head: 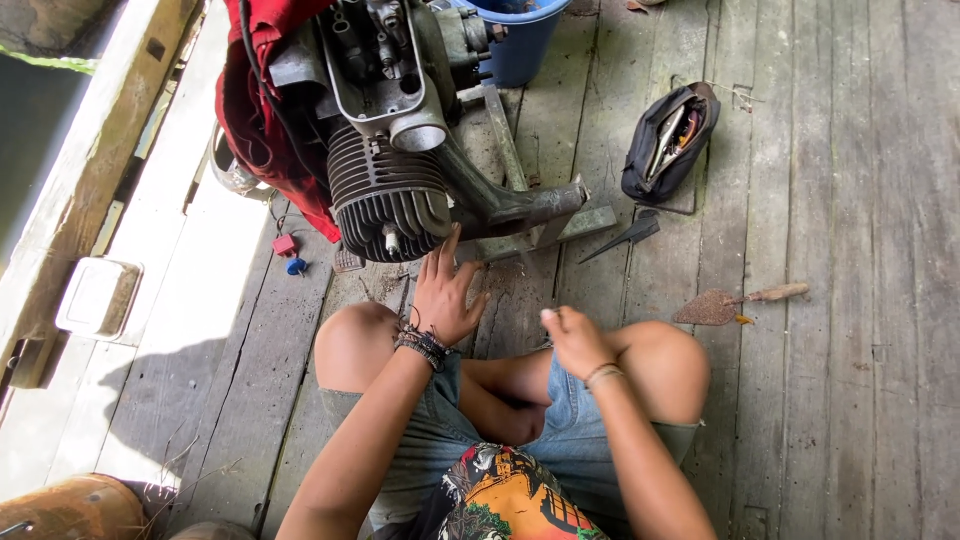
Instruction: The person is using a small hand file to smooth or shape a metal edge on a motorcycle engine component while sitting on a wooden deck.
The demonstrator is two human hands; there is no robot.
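The person sits cross-legged on the weathered plank floor [860,200], knees spread so the small engine [400,130] sits right in front of them at the top centre of the frame, near enough to reach without leaning. The left hand [445,295] stretches forward with fingers spread and loose, its grip open and holding nothing, fingertips just at the lower edge of the finned cylinder [385,200], as if feeling under it or steadying it. The right hand [575,340] hangs back over the right knee, curled closed; it seems to pinch something small, but I cannot make out what. The engine lies tilted on its metal frame [520,205], cylinder towards the sitter, with a red cloth [255,120] bunched against its left side. An open black tool pouch [668,140] lies at the upper right, mouth turned towards the person so tools come easily to hand. A dark pointed tool [622,237] lies just below it, and a rusty trowel [735,303] lies further right. A blue bucket [520,40] stands behind the engine.
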